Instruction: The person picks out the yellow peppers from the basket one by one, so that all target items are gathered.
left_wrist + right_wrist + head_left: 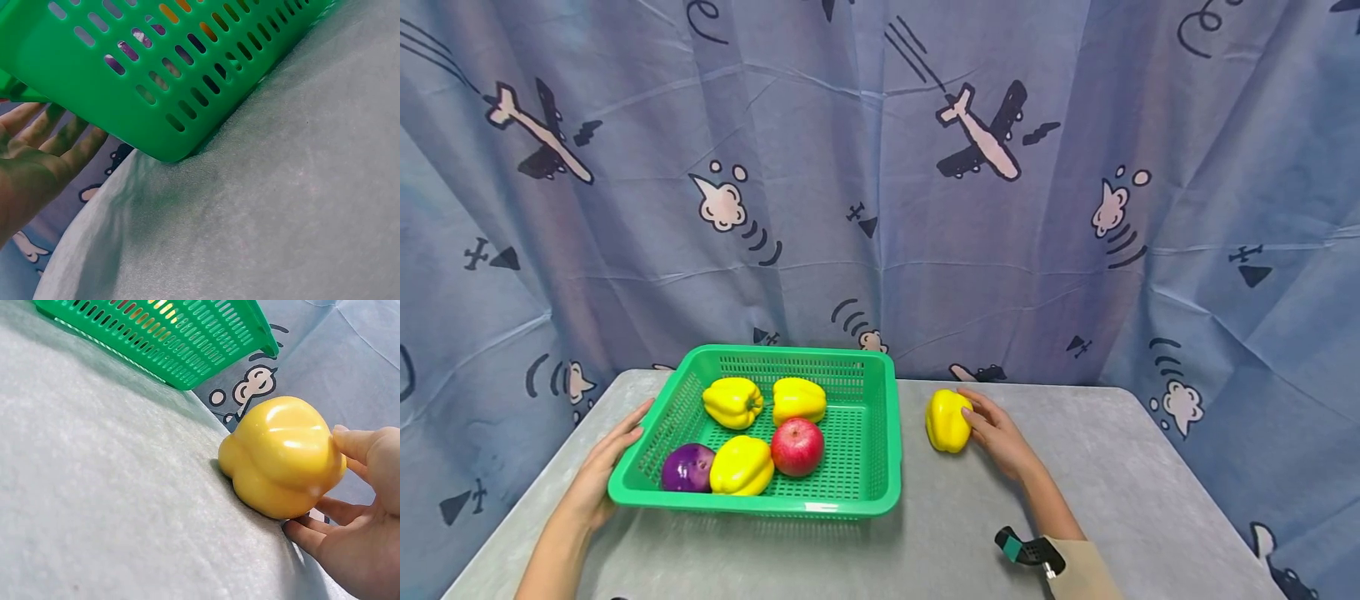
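My left hand [597, 475] lies along the left side of the green plastic basket [891, 450], its fingers extended at the rim. The left wrist view shows those fingers [53, 134] fairly straight against the basket's outer wall. To the right of the basket, a glossy yellow bell pepper [948, 421] rests on the table. My right hand [1003, 437] holds that pepper from its right side. Seen from the right wrist, the thumb [356, 442] touches one side of the pepper [284, 456] and the other fingers reach round the opposite side, partly hidden.
Inside the basket are several yellow bell peppers [742, 465], a red apple [797, 447] and a round purple vegetable [688, 467]. The grey table [940, 533] ends at a blue curtain [820, 167] printed with airplanes. A dark band [1033, 552] circles my right wrist.
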A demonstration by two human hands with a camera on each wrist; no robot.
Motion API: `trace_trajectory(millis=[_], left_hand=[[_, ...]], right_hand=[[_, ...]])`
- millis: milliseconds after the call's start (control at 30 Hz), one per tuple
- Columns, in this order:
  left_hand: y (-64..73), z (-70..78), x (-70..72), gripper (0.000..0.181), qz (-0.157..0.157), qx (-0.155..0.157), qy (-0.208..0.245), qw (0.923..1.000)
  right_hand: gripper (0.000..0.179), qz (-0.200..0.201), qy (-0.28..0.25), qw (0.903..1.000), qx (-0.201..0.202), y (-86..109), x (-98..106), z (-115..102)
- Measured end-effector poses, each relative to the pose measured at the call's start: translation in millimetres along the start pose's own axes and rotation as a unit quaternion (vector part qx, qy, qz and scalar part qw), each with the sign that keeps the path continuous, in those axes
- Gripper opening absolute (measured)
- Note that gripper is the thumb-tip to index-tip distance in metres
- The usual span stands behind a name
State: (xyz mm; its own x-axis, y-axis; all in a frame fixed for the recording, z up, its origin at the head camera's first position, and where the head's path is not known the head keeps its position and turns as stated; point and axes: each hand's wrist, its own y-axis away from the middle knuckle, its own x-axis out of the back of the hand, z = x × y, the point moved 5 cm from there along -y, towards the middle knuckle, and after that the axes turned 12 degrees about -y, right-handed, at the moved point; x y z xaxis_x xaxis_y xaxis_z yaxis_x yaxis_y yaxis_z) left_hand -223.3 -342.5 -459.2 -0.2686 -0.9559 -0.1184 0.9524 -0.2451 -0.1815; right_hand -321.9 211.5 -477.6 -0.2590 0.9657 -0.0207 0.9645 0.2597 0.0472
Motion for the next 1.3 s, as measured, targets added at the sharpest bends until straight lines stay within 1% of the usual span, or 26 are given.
trace_trajectory(millis=[200, 533, 633, 833, 1000, 1167, 1300], left_hand=[[-0.9, 0.2, -1.9, 0.055, -0.005, -0.004, 0.002, 1.0000], [-0.6, -0.3, -1.4, 0.057, -0.013, -0.006, 0.009, 0.9999], [-0.1, -0.2, -1.1, 0.057, -0.020, -0.007, 0.016, 0.9996], [0.7, 0.0, -1.6, 0.058, -0.033, -0.014, 0.026, 0.9991], [1.0, -0.2, -1.1, 0.058, -0.031, -0.014, 0.021, 0.9992], [0.5, -0.4, -0.3, 0.058, -0.027, -0.010, 0.014, 0.9995], [0.1, -0.7, 0.0, 0.058, -0.026, -0.008, 0.015, 0.9995]], right_hand=[[0.058, 0.003, 0.008, 0.9999, 0.007, 2.3, 4.2, -2.4], [0.066, -0.001, 0.042, 0.9991, 0.004, 10.8, 11.7, -12.9], [0.067, -0.008, 0.057, 0.9983, 0.007, 13.2, 13.8, -15.2], [0.065, -0.006, 0.062, 0.9981, 0.001, 17.4, 19.3, -18.9], [0.066, -0.009, 0.067, 0.9977, -0.005, 21.0, 19.2, -22.4], [0.068, -0.023, 0.069, 0.9972, -0.017, 25.7, 17.5, -28.2], [0.065, -0.033, 0.072, 0.9966, -0.021, 28.5, 17.8, -32.6]])
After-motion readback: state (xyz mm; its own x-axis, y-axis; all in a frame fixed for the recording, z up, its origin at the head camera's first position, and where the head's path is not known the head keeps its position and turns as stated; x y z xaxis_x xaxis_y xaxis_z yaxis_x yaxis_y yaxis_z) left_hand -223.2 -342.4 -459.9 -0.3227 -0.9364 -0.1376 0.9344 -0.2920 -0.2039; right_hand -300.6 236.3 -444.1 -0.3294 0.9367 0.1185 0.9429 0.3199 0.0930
